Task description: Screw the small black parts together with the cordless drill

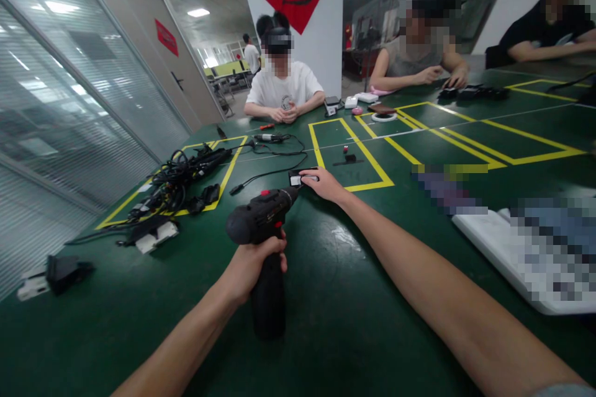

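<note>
My left hand is wrapped around the handle of a black cordless drill with red buttons. The drill's nose points away from me, toward a small black box-like part with a white label. My right hand has its fingers closed over that part on the green table. The drill's tip is right beside the part; whether the two touch I cannot tell.
Tangled black cables lie on the left, near a black-and-white adapter and another such piece. Yellow tape marks rectangles on the table. A white tray stands at right. Several people sit across the table.
</note>
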Tool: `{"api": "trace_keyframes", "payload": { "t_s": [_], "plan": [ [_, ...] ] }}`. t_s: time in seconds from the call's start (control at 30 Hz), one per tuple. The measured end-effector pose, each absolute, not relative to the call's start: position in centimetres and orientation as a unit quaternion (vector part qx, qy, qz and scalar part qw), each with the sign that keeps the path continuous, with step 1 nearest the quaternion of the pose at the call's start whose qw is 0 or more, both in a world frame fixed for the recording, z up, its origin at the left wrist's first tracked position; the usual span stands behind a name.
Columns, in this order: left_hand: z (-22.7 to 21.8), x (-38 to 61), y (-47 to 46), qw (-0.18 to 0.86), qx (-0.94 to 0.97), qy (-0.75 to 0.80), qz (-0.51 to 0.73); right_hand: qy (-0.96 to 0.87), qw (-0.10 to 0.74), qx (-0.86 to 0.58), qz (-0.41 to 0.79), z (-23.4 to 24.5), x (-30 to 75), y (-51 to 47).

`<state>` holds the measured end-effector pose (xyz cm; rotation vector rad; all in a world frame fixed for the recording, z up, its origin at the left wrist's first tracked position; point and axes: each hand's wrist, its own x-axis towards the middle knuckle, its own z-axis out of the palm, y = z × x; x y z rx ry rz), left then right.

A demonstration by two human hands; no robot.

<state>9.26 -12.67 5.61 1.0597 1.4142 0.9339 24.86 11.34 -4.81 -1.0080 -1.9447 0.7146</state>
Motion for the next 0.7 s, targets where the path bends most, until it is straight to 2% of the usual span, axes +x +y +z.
{"api": "trace_keyframes", "payload": {
  "t_s": [0.7],
  "plan": [
    [6.07,9.56,-12.79,0.536,0.437,0.608,0.390,-0.767,0.407,-0.402,0.289,-4.86,24.87,11.39]
  ]
}}
